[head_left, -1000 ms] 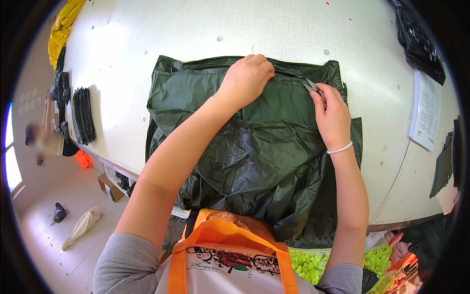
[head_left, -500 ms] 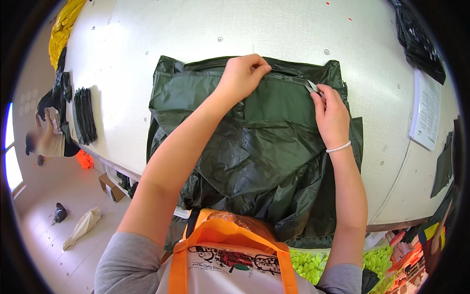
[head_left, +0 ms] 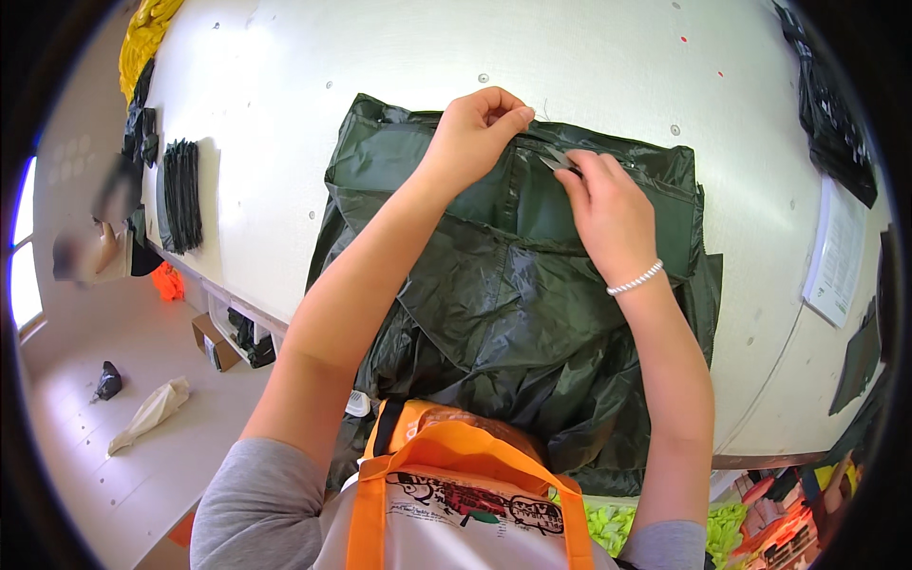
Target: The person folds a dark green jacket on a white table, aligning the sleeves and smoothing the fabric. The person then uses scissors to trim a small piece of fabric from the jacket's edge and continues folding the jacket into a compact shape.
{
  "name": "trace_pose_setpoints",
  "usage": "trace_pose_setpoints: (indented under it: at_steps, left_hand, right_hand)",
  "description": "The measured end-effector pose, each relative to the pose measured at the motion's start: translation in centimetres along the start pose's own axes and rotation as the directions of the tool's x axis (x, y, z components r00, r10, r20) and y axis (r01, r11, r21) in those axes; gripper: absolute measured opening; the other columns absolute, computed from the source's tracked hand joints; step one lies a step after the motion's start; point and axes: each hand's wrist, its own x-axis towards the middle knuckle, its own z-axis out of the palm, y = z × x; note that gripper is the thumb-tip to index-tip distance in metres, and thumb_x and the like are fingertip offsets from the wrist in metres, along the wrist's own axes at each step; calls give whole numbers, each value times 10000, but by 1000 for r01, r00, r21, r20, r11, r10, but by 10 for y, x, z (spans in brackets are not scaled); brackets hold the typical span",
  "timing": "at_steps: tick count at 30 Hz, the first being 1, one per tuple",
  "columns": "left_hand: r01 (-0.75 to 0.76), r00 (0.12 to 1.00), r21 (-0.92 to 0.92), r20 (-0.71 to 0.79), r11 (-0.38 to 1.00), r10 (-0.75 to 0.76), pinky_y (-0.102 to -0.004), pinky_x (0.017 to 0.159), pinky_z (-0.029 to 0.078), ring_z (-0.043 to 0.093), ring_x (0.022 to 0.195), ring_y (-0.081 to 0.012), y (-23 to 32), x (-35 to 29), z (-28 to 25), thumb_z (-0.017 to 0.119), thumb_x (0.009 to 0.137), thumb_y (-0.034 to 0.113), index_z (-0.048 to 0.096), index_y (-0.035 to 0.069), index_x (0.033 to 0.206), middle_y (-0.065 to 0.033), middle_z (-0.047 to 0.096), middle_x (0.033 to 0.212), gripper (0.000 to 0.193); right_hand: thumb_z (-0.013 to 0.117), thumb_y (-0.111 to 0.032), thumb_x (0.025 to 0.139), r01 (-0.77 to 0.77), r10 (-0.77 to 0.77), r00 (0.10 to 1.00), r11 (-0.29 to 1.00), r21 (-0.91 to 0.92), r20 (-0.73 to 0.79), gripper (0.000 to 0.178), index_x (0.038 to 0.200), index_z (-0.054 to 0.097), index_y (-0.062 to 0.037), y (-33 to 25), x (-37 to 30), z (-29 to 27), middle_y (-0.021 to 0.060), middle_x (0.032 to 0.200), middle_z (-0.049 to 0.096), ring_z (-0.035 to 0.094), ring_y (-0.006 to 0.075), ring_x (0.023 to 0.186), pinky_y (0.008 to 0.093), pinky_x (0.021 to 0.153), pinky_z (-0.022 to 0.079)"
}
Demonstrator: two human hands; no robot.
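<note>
A dark green, shiny garment (head_left: 494, 304) lies spread over the table in front of me and hangs down at its near edge. My left hand (head_left: 475, 138) pinches the garment's far edge between thumb and fingers, near the middle. In my right hand (head_left: 608, 209) is a small pair of thread snips (head_left: 556, 160), held with their pointed metal blades toward the left. The blades lie over the seam near the far edge, a little right of my left fingertips. Fine loose threads stick out beyond that edge.
A stack of folded dark pieces (head_left: 180, 195) lies at the table's left side, near yellow fabric (head_left: 142, 43). On the right are black fabric (head_left: 826, 114) and a white paper stack (head_left: 836, 252). A co-worker (head_left: 100, 252) is at the far left. A cardboard box (head_left: 217, 342) stands below the table.
My right hand and the snips have moved left, closer to my left hand. The garment's far edge has shifted and tilted slightly, with my left hand still pinching it.
</note>
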Motion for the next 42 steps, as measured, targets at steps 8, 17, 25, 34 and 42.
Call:
trace_pose_setpoints:
  at_steps: [8,17,25,34,42]
  left_hand:
    - [5,1000,-90,-27,996,-7,-195,725,440,551,777,-63,-10,3,6,612,897,133,614,-7,895,-6,615,809,140]
    - [-10,984,-40,-180,999,3,-197,677,409,512,738,-65,30,-49,-31,601,889,139,614,12,865,8,586,801,131]
    - [729,684,147,-146,668,-715,-225,677,437,523,728,-73,-38,-359,-186,550,873,17,607,20,827,7,588,750,73]
    - [667,439,742,-329,58,-836,-611,1073,165,213,1387,-348,-146,-513,-172,773,666,354,602,232,1217,-143,416,1420,589]
    - [470,820,644,-572,603,-28,-395,999,367,494,1176,-308,-105,-377,-212,648,816,78,485,37,1290,-155,535,1259,503]
  right_hand:
    - [598,-268,878,73,-75,997,982,-171,-1,187,916,607,-84,-5,9,17,68,762,571,592,244,710,359,614,487]
    - [619,-227,873,-30,31,997,1000,4,-69,163,955,619,-86,2,2,9,85,810,605,607,247,719,345,636,493]
    - [542,-187,950,-479,491,832,871,112,-257,273,1143,589,2,109,-93,-80,85,975,651,580,122,858,253,788,462]
    - [553,-307,931,-653,594,721,755,-61,-356,388,1153,587,9,244,-171,-117,147,1005,646,608,212,851,312,778,477]
    - [567,-237,901,-699,559,690,681,-221,-460,321,1156,599,-45,229,-176,-122,165,1093,578,581,303,944,370,840,463]
